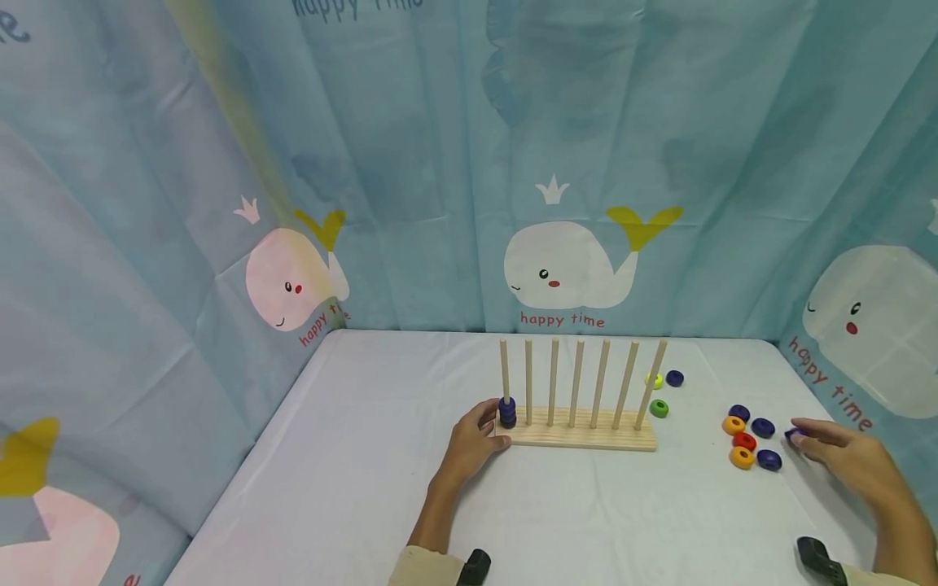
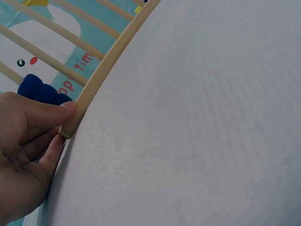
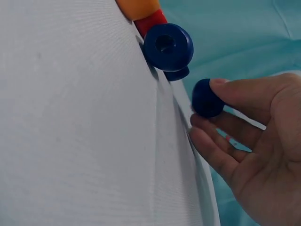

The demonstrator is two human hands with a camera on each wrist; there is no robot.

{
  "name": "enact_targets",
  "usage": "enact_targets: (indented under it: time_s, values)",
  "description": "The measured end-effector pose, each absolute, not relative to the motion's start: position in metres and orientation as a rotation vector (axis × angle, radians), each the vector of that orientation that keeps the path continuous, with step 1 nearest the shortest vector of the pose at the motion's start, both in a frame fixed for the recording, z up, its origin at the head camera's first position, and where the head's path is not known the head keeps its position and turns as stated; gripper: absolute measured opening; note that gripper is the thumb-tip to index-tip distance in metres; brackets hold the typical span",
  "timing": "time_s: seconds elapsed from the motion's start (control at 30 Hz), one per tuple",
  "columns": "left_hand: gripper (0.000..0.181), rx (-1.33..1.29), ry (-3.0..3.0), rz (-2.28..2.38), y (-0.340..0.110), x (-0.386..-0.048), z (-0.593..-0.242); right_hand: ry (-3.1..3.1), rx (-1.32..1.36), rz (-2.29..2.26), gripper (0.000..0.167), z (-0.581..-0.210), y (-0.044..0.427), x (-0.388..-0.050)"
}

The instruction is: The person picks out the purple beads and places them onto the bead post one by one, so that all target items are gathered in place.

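Right fingers [image 3: 217, 153], lightly bent, pinch a blue bead [image 3: 207, 100].

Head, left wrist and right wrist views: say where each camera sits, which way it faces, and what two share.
Head: on the head, facing forward and down toward the peg rack and curtain; left hand, right hand and forearms show.
Left wrist: on that wrist, facing its hand pinching the rack's end; only that hand shows.
Right wrist: on that wrist, facing its hand pinching a blue bead; only that hand shows.
Head and left wrist share the stacked blue beads.
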State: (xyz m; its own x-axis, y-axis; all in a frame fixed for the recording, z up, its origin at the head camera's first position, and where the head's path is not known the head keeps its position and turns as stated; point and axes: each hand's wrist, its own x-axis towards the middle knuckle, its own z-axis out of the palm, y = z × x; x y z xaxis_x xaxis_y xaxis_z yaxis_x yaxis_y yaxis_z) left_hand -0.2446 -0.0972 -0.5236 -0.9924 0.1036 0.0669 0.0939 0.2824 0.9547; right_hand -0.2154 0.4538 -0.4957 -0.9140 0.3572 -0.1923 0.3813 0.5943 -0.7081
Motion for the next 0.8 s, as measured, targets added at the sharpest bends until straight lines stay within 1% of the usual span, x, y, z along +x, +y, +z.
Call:
enact_targets:
  time_s: [0.17,0.37,0.63,0.8]
  values:
    - [0.070,0.194,2.507,1.869,-0.098,-0.245,-0.525,2.803,0.679,-1.317,0.067,-0.489,0.445,-0.213]
    - [0.070,0.209,2.505,1.873,-0.098,-0.245,-0.525,2.920,0.543,-1.331,0.060,-0.483,0.438,-0.213]
    - [0.070,0.227,2.509,1.867,-0.098,-0.244,-0.524,2.995,0.440,-1.312,0.055,-0.477,0.429,-0.217]
    - [0.070,0.217,2.499,1.874,-0.098,-0.244,-0.524,3.002,0.343,-1.331,0.064,-0.472,0.420,-0.217]
